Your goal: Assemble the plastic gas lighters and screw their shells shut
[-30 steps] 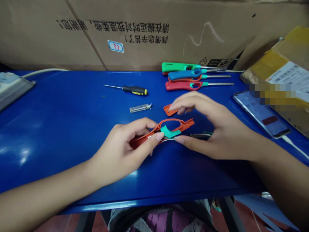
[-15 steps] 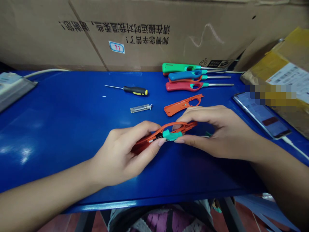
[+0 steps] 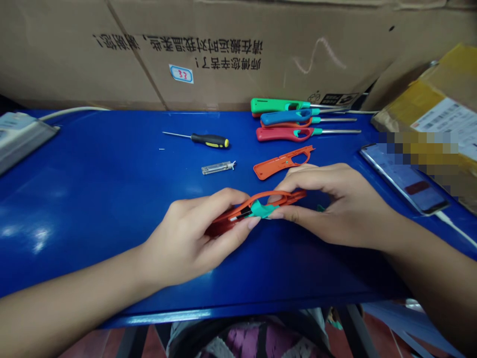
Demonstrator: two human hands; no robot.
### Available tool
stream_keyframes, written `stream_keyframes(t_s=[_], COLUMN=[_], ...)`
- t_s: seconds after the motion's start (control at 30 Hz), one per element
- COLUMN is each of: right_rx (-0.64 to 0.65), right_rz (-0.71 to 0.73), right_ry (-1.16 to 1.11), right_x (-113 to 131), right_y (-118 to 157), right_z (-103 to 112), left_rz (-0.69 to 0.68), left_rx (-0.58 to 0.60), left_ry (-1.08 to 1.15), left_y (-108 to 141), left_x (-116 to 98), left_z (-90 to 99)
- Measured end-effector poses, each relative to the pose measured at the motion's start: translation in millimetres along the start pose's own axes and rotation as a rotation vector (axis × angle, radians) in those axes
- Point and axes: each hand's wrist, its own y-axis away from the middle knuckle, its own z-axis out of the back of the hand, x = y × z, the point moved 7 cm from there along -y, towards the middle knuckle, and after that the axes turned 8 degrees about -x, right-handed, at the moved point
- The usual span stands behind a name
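Observation:
My left hand [image 3: 199, 233] is closed around the orange half-casing of a long-nosed gas lighter [image 3: 270, 192], its open side facing me. Inside the casing sits a teal trigger [image 3: 262, 210], with a black and white part beside it. My right hand [image 3: 328, 199] pinches the trigger and the front of the casing, thumb on the near side and fingers behind. Its fingers partly hide the front end. Just beyond my hands lies the other orange casing half [image 3: 272, 168]. A clear fuel tank [image 3: 218, 168] rests to its left.
A black and yellow screwdriver [image 3: 210, 140] lies near a tiny screw [image 3: 161, 149]. Several assembled lighters [image 3: 283, 134] are stacked at the back. A phone [image 3: 406, 179] on a cable and a taped parcel [image 3: 428, 104] sit right; a power strip [image 3: 26, 139] is left. A large cardboard box [image 3: 223, 30] stands behind.
The teal trigger has tilted and shifted slightly left in the casing. A thin metal piece seen below it before is now hidden. Both hands have barely moved.

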Motion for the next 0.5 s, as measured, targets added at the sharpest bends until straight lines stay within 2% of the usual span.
stream_keyframes(t_s=[0.3,0.5], right_rx=[0.032,0.073], right_rz=[-0.072,-0.167], right_ry=[-0.006,0.005], right_x=[-3.5,-12.0], right_y=[0.3,2.6], right_z=[-3.7,-9.0], left_rz=[0.053,0.184], left_rx=[0.037,0.092], left_ry=[0.07,0.145], left_y=[-0.9,0.9], left_x=[2.6,10.9], left_z=[-2.7,-7.9])
